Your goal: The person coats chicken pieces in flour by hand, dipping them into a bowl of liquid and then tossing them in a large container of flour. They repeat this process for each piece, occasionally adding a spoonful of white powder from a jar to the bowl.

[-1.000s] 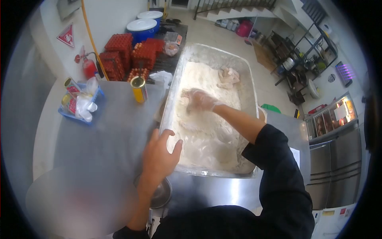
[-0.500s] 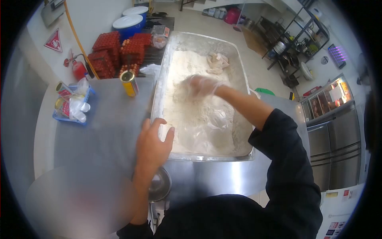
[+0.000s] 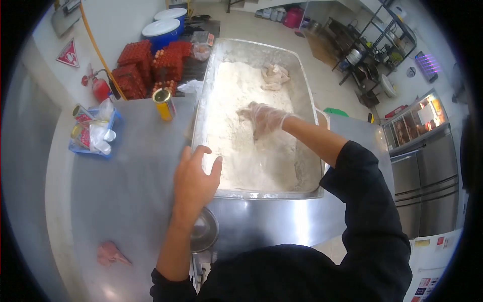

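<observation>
A large steel tray (image 3: 261,193) full of white flour (image 3: 241,100) stands on the metal table. My left hand (image 3: 193,181) is bare and rests on the tray's near left rim, fingers spread over the edge. My right hand (image 3: 264,119), in a thin clear glove, lies palm down on the flour in the middle of the tray, fingers apart. Floured pieces of raw meat (image 3: 274,76) lie at the tray's far right end.
A yellow can (image 3: 164,103) stands left of the tray. A blue basket (image 3: 93,132) with cans and plastic is further left. A pink raw piece (image 3: 110,253) lies on the table (image 3: 126,191) near me. Red egg crates (image 3: 151,65) and blue barrels stand beyond.
My gloved right hand has drawn back from the far part of the flour toward the tray's middle. The left hand stays on the rim.
</observation>
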Demonstrator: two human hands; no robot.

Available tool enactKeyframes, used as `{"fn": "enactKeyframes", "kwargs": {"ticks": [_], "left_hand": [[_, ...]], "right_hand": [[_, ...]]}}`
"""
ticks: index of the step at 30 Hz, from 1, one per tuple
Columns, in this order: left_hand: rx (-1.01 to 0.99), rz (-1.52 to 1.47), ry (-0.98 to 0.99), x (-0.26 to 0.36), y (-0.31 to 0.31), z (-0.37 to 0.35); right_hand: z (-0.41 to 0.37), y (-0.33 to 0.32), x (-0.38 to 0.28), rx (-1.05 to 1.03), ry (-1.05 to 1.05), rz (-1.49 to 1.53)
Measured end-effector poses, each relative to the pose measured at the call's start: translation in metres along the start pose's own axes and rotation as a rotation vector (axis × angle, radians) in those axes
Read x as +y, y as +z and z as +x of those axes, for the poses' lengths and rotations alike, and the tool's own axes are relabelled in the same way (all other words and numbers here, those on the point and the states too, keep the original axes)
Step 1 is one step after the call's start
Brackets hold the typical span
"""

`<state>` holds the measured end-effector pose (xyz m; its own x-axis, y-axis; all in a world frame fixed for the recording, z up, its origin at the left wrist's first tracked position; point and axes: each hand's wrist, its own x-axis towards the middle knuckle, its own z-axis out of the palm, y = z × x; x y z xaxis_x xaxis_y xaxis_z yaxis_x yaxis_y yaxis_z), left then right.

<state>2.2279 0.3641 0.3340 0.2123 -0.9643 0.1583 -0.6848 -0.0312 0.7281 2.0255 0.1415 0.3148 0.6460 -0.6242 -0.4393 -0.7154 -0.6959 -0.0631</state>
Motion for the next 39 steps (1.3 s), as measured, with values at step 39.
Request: {"fn": "enactKeyframes", "kwargs": {"ticks": [39], "left_hand": [[-0.338,0.133,0.456,0.034,-0.048,0.046]], "right_hand": [[-0.013,-0.043,0.061,0.310,-0.051,0.171]]}}
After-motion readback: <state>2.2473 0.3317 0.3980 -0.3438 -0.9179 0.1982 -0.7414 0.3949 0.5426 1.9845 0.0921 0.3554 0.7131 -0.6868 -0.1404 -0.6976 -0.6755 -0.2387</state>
